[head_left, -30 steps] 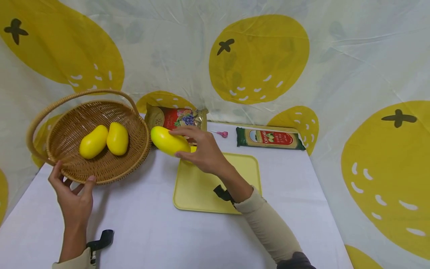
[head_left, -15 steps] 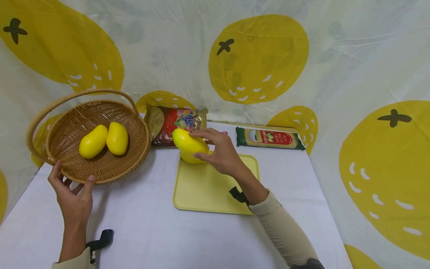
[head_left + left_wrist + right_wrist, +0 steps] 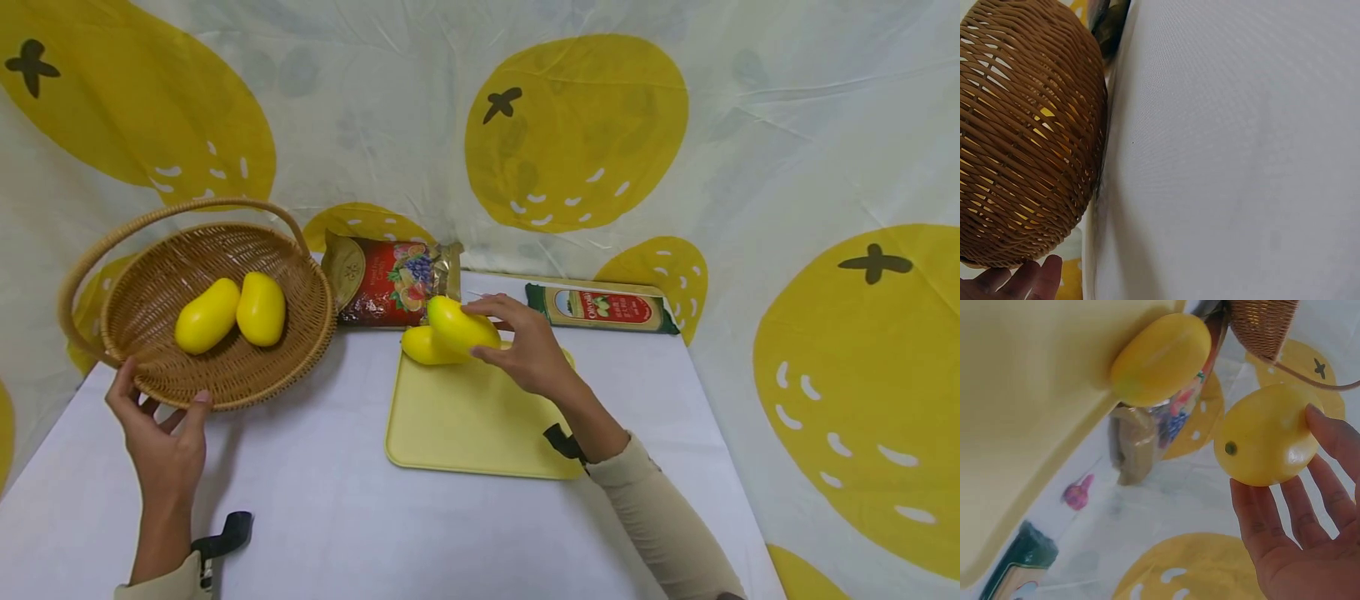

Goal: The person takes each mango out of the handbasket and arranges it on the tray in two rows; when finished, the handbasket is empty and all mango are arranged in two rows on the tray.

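Note:
A wicker basket (image 3: 225,387) with a hooped handle is at the left, tilted so its inside shows two yellow mangoes (image 3: 207,317). My left hand (image 3: 167,442) grips its near rim; in the left wrist view the fingertips (image 3: 1047,275) touch the woven underside. In my right hand (image 3: 528,354) a mango (image 3: 461,327) is held between thumb and fingers, above the yellow tray (image 3: 465,433). Another mango (image 3: 1163,359) lies at the tray's far left corner, partly hidden behind the held one in the head view. The right wrist view shows the held mango (image 3: 1266,434) apart from it.
Behind the tray a red and gold fruit-printed bag (image 3: 386,283) leans against the patterned cloth. A green-ended Olivoilà packet (image 3: 603,308) lies at the back right. A small pink object (image 3: 1077,492) is on the white tablecloth (image 3: 322,500) between them.
My right hand has carried the mango rightward from beside the basket to above the tray. The left hand and basket have stayed in place.

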A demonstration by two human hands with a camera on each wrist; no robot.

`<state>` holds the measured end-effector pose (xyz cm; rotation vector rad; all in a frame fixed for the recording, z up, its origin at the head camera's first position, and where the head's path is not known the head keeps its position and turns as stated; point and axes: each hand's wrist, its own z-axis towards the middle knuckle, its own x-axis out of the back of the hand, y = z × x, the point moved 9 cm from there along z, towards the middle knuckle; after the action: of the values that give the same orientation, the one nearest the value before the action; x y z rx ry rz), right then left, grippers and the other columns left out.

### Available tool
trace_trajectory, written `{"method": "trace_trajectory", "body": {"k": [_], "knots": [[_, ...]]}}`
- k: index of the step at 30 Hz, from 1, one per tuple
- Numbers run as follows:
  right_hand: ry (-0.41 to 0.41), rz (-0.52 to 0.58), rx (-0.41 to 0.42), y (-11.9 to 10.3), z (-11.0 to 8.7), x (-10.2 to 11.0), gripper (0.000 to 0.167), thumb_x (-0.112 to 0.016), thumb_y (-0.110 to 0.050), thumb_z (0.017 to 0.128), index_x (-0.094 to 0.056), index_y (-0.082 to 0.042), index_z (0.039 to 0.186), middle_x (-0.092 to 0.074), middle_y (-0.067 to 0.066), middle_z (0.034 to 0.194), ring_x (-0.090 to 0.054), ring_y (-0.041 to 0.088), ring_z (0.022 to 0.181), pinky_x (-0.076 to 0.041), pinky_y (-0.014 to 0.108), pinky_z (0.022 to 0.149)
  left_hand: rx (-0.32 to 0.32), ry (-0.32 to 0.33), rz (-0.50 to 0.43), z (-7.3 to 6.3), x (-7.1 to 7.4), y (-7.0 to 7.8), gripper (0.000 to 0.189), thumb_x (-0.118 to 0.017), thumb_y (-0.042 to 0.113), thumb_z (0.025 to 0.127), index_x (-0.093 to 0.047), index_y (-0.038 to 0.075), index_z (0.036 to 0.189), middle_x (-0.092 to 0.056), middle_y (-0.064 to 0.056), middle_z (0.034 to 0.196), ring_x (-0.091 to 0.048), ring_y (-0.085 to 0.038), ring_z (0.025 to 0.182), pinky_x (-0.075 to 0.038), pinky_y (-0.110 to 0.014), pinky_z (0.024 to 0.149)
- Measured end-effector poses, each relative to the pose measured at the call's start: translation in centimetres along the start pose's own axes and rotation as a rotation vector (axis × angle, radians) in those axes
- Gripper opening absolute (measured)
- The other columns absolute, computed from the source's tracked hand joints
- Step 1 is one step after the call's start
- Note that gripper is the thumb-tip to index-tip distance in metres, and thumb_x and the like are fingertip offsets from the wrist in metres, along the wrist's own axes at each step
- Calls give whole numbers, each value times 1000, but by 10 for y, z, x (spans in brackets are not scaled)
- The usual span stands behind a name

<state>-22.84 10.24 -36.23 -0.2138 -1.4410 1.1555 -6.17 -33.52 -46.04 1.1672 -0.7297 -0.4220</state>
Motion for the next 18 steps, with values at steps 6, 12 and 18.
{"method": "trace_trajectory", "body": {"k": [6, 12, 18], "knots": [[-9, -32, -64, 21, -9, 8, 57, -88, -6, 86, -70, -18, 139, -67, 4, 143, -62, 29, 134, -57, 49, 105, 9, 0, 6, 1, -1, -2, 86, -68, 8, 98, -21, 31, 165, -35, 0, 167, -46, -20, 142, -49, -22, 108], [-4, -37, -90, 42, -17, 17, 56, -87, -3, 85, -71, -17, 138, -68, 5, 140, -64, 30, 131, -58, 51, 104, 11, 3, 6, 2, -1, -3, 86, -68, 7, 98, -21, 31, 166, -34, 0, 167, -45, -21, 142, -49, -22, 108], [-6, -68, -133, 67, -23, 23, 54, -87, -4, 86, -72, -16, 136, -69, 5, 138, -64, 29, 129, -58, 51, 104, -1, 2, -4, 2, -1, -2, 86, -69, 7, 98, -22, 30, 165, -35, -1, 166, -46, -21, 141, -50, -19, 102]]}}
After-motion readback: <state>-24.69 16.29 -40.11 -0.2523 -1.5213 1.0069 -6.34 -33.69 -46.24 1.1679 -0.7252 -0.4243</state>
